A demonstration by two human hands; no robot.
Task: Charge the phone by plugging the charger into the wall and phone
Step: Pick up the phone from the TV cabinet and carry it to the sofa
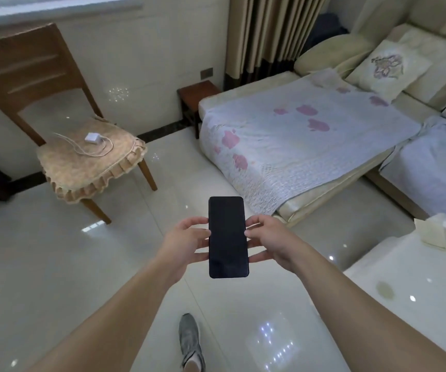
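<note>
I have the flat black glass-faced phone [228, 237] pinched by its long edges between left hand [187, 242] and right hand [267, 240], above the floor; it looks light, stiff, slick; white charger block [92, 137] lies coiled with its cable on the chair cushion [87, 162], best gripped by its body.

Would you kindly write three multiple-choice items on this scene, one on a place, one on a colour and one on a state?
1. Where does the charger lie?
A. on the chair cushion
B. on the sofa
C. on the floor

2. What colour is the charger's cable?
A. black
B. white
C. red

3. What state is the phone in?
A. screen lit, plugged in
B. face down on the cushion
C. screen dark, held in both hands, no cable attached

Key: 1 A, the adapter rests on the frilled cushion; 2 B, the cable matches the white adapter; 3 C, the left hand and right hand grip its sides.
</note>
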